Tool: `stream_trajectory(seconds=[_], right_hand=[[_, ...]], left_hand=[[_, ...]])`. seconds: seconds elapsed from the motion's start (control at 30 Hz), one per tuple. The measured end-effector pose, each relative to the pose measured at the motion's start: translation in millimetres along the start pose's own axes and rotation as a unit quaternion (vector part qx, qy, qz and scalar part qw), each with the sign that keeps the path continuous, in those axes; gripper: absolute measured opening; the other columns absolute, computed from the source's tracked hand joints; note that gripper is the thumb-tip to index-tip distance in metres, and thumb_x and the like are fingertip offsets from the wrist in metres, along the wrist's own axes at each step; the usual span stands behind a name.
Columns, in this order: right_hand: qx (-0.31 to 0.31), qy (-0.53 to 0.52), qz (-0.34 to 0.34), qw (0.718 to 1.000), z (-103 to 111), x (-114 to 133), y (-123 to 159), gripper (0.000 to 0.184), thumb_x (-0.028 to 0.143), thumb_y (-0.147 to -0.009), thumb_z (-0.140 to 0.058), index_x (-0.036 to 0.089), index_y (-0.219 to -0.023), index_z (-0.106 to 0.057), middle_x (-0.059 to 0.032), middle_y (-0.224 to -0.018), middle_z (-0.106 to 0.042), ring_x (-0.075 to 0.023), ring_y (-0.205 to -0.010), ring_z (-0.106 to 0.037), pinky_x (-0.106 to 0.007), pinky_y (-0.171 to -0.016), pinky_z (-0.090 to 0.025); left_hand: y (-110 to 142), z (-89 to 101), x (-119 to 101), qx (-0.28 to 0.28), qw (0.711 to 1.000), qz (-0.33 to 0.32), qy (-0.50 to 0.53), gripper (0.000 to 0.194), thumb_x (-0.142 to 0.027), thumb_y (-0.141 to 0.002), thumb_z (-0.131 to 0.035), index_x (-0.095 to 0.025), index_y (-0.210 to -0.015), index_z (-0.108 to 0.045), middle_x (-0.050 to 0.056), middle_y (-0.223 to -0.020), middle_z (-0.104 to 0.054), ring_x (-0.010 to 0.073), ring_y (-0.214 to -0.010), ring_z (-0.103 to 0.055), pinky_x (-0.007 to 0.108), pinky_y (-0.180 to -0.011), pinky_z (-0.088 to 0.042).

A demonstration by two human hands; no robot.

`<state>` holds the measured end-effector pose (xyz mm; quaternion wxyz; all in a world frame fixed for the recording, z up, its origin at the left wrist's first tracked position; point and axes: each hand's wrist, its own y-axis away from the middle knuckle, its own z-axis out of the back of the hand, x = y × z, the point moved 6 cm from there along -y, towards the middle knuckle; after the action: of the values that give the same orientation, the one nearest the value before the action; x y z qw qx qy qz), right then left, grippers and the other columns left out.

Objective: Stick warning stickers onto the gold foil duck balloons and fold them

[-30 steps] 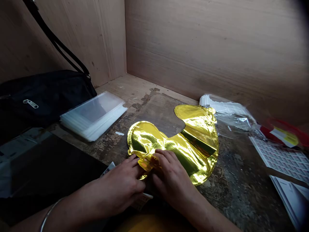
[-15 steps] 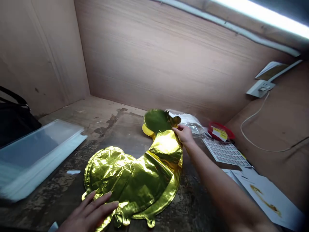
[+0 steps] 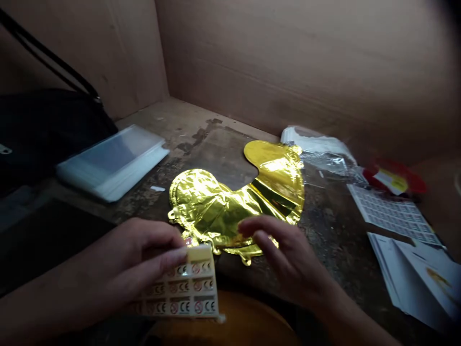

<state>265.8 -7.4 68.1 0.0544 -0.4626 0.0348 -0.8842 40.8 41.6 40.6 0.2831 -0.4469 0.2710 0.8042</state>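
evidently, the gold foil piece (image 3: 219, 211) lies spread on the bench (image 3: 331, 259), its small tabs along the near edge. just in front of it, the left hand (image 3: 144, 259) is clamped on a label sheet (image 3: 194, 286), thumb pressed on its printed face. the right hand (image 3: 293, 250) is over the foil's near side, thumb and fingers curled but apart; whether they touch it, i cannot tell. the step in hand looks like handling labels; the next move seems to call for a steady sheet and a fine pinch from the right hand. farther out are clear sleeves (image 3: 118, 161) to the left, a red object (image 3: 414, 180) to the right.
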Motion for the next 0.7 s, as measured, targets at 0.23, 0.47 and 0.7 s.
stream_trajectory(seconds=[0.23,0.47,0.7], right_hand=[[-0.018,-0.149,-0.072,0.986,-50,8,26,0.016,0.035,-0.082,-0.071,0.021,-0.088,-0.066,-0.0004,-0.077,-0.065,-0.0149,-0.071,-0.061,-0.025,-0.063,-0.05],[-0.008,-0.203,-0.148,0.968,-64,1,29,0.014,0.031,-0.083,-0.067,0.018,-0.077,-0.065,-0.0009,-0.069,-0.064,-0.0132,-0.062,-0.056,-0.024,-0.055,-0.048],[0.05,-0.245,-0.154,0.956,-66,-1,33,0.016,0.034,-0.086,-0.065,0.019,-0.092,-0.067,-0.0011,-0.075,-0.066,-0.0135,-0.066,-0.059,-0.024,-0.058,-0.049]], left_hand=[[-1,-6.8,-5,-0.016,0.992,0.095,0.079,0.031,-0.047,-0.089,-0.057,-0.02,-0.087,-0.071,0.001,-0.078,-0.07,0.0176,-0.072,-0.063,0.023,-0.061,-0.049],[11,-17.4,-18,-0.02,0.994,0.08,0.072,0.012,-0.03,-0.084,-0.064,-0.022,-0.092,-0.069,-0.002,-0.085,-0.072,0.0185,-0.082,-0.065,0.024,-0.068,-0.049],[9,-23.2,-4,0.026,0.997,0.064,0.04,0.029,-0.042,-0.09,-0.054,-0.018,-0.076,-0.064,-0.003,-0.067,-0.057,0.0111,-0.061,-0.051,0.019,-0.052,-0.037]])
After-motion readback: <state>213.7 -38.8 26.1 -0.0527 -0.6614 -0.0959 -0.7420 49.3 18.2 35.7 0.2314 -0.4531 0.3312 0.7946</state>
